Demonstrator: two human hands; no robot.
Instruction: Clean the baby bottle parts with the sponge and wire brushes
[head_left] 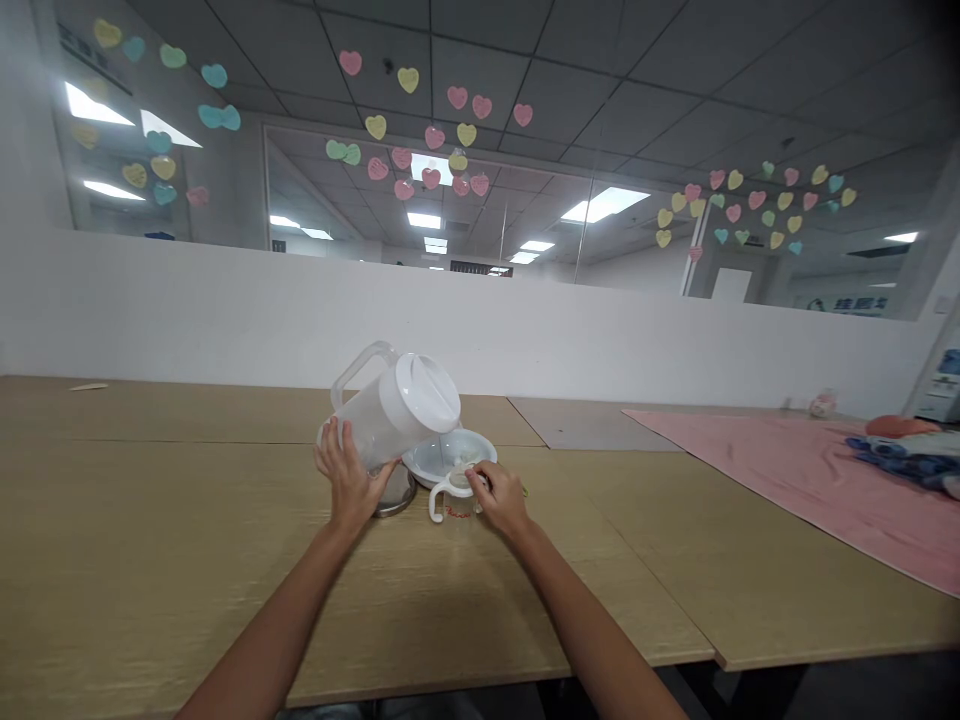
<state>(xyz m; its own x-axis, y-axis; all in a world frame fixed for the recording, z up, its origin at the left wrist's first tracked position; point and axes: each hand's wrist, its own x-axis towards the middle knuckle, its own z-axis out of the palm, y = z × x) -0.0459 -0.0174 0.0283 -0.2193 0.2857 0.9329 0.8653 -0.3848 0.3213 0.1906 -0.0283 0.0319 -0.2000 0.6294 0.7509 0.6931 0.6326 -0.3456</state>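
Note:
My left hand (346, 478) is wrapped round a clear plastic pitcher (390, 408) with a white lid, tilted so its lid end leans right, over a small clear cup (455, 493) with white side handles. My right hand (501, 496) grips that cup at its right side and rim. Just behind the cup lies a white bowl-like dish (450, 455). A round metal lid or coaster (396, 496) lies on the table under the pitcher's base.
The wooden table (150, 520) runs wide to the left and front. A pink cloth (810, 470) covers the right side, with coloured soft items (911, 445) at its far end. A white partition wall (225, 310) stands behind the table.

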